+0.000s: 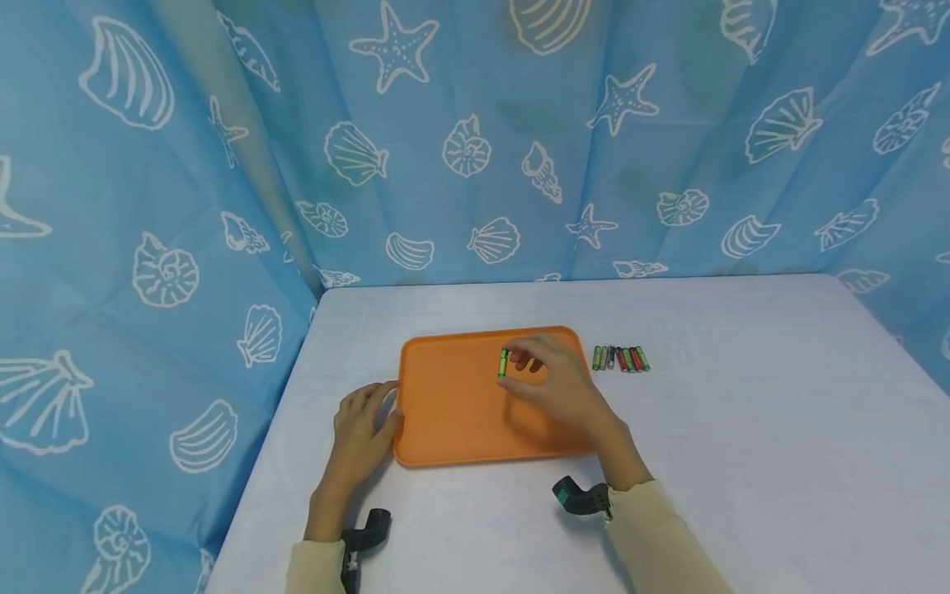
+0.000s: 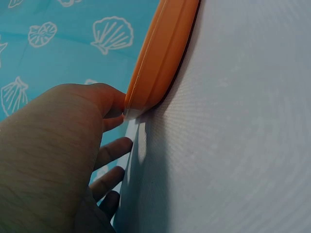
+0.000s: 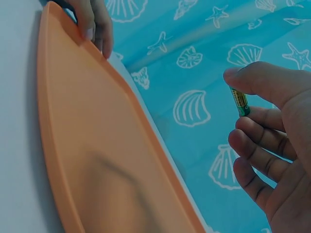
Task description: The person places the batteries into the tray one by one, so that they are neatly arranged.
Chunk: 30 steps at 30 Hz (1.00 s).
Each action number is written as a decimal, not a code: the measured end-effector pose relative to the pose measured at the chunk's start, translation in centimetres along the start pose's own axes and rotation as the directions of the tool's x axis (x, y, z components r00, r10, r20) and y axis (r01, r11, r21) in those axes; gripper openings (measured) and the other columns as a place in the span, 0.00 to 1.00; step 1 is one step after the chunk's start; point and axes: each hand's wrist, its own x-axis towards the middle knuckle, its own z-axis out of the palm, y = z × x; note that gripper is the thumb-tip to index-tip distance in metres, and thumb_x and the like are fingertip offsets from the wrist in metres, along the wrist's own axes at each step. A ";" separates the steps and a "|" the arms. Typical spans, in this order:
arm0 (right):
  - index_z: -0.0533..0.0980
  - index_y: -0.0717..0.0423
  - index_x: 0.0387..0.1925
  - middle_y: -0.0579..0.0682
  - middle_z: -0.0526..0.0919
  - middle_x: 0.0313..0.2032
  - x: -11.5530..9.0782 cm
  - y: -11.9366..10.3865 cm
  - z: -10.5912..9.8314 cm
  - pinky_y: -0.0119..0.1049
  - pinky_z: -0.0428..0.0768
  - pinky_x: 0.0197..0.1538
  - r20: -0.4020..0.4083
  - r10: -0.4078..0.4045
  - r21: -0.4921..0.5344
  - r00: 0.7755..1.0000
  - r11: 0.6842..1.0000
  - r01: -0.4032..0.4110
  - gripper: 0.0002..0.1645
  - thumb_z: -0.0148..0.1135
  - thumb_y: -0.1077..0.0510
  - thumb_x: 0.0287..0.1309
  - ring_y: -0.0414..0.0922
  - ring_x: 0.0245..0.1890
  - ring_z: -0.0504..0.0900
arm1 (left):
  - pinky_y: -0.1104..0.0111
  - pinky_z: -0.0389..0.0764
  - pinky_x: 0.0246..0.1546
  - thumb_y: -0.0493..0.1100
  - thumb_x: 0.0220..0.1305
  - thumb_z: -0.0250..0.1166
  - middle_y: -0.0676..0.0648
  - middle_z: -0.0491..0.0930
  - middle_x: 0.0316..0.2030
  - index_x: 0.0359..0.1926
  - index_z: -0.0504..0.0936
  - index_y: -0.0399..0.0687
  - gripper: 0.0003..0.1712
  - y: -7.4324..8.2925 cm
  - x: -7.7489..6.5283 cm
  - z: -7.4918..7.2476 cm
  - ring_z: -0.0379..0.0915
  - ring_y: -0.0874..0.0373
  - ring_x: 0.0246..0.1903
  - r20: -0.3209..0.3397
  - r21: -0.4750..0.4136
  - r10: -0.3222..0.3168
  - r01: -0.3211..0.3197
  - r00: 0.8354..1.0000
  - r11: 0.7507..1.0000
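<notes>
My right hand [image 1: 558, 381] is raised over the orange tray [image 1: 453, 429], pinching a small green battery [image 1: 503, 363] by its two ends between thumb and forefinger. The battery stands nearly upright, apart from the tray floor; part of it also shows in the right wrist view [image 3: 240, 101]. At the tray's left rim, my left hand [image 1: 360, 437] rests with its thumb and forefinger touching the edge. Its other fingers are loosely spread beside the tray in the left wrist view. Right of the tray lies a row of several green, red and dark batteries [image 1: 622, 358].
A white-covered table [image 1: 757, 429] carries everything. Behind it and to the left hangs a blue curtain [image 1: 460, 198] with white shell and starfish prints. A dark wrist camera [image 1: 367, 530] sits on the left wrist and another [image 1: 580, 497] on the right.
</notes>
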 end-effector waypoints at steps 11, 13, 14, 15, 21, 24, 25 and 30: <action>0.79 0.55 0.55 0.53 0.79 0.44 0.5 -0.6 1.9 0.49 0.79 0.48 0.025 -0.039 0.002 0.999 0.999 0.039 0.26 0.73 0.49 0.59 0.48 0.44 0.77 | 0.42 0.48 0.68 0.49 0.73 0.57 0.42 0.64 0.69 0.71 0.70 0.55 0.27 -0.1 0.1 0.1 0.48 0.43 0.71 -0.013 0.014 0.003 -0.003 1.000 1.000; 0.79 0.55 0.55 0.53 0.79 0.43 0.6 -0.6 2.2 0.47 0.79 0.48 0.027 -0.050 0.002 0.998 0.999 0.050 0.26 0.73 0.50 0.58 0.45 0.43 0.76 | 0.42 0.47 0.68 0.49 0.73 0.57 0.42 0.64 0.68 0.70 0.70 0.55 0.27 -0.2 0.1 0.2 0.48 0.43 0.71 -0.016 0.014 0.005 -0.005 1.000 1.000; 0.79 0.56 0.55 0.52 0.79 0.43 0.6 -0.5 2.4 0.46 0.79 0.48 0.029 -0.056 0.003 0.998 0.998 0.056 0.26 0.73 0.50 0.58 0.44 0.43 0.76 | 0.42 0.47 0.68 0.49 0.73 0.57 0.42 0.65 0.68 0.70 0.70 0.55 0.27 -0.2 0.1 0.2 0.48 0.43 0.71 -0.018 0.013 0.007 -0.007 1.000 1.000; 0.79 0.56 0.56 0.53 0.79 0.43 0.6 -0.5 2.6 0.45 0.79 0.48 0.032 -0.062 0.005 0.998 0.998 0.062 0.27 0.74 0.51 0.57 0.43 0.43 0.76 | 0.43 0.47 0.68 0.49 0.73 0.58 0.42 0.65 0.68 0.70 0.71 0.55 0.27 -0.2 0.1 0.3 0.49 0.44 0.71 -0.021 0.010 0.010 -0.009 1.000 1.000; 0.79 0.57 0.56 0.53 0.79 0.43 1.1 -0.6 4.0 0.38 0.79 0.46 0.059 -0.072 0.002 0.996 0.997 0.072 0.28 0.73 0.49 0.57 0.41 0.42 0.76 | 0.41 0.49 0.68 0.49 0.72 0.58 0.42 0.65 0.67 0.69 0.72 0.54 0.26 -0.3 0.1 0.4 0.50 0.43 0.70 -0.037 0.002 0.012 -0.012 0.999 1.000; 0.79 0.58 0.56 0.53 0.79 0.42 1.3 -0.5 4.9 0.39 0.79 0.46 0.073 -0.074 0.006 0.995 0.997 0.074 0.28 0.74 0.49 0.57 0.41 0.41 0.76 | 0.42 0.48 0.68 0.49 0.72 0.58 0.42 0.65 0.68 0.69 0.72 0.54 0.26 -0.2 0.1 0.4 0.50 0.43 0.70 -0.038 0.013 0.011 -0.011 0.999 1.000; 0.79 0.58 0.56 0.52 0.79 0.42 1.4 -0.5 5.2 0.40 0.79 0.46 0.077 -0.071 0.009 0.995 0.997 0.070 0.28 0.74 0.50 0.57 0.42 0.41 0.76 | 0.42 0.48 0.68 0.49 0.72 0.58 0.42 0.65 0.67 0.69 0.72 0.54 0.26 -0.2 0.1 0.4 0.50 0.43 0.70 -0.038 0.016 0.013 -0.012 0.999 1.000; 0.79 0.58 0.55 0.52 0.78 0.42 1.7 -0.1 7.2 0.43 0.79 0.47 0.105 -0.048 0.007 0.993 0.999 0.048 0.28 0.75 0.52 0.56 0.46 0.43 0.76 | 0.43 0.47 0.68 0.47 0.72 0.59 0.42 0.66 0.67 0.69 0.72 0.54 0.26 -0.2 0.1 0.3 0.50 0.43 0.70 -0.032 0.004 0.011 -0.010 0.999 1.000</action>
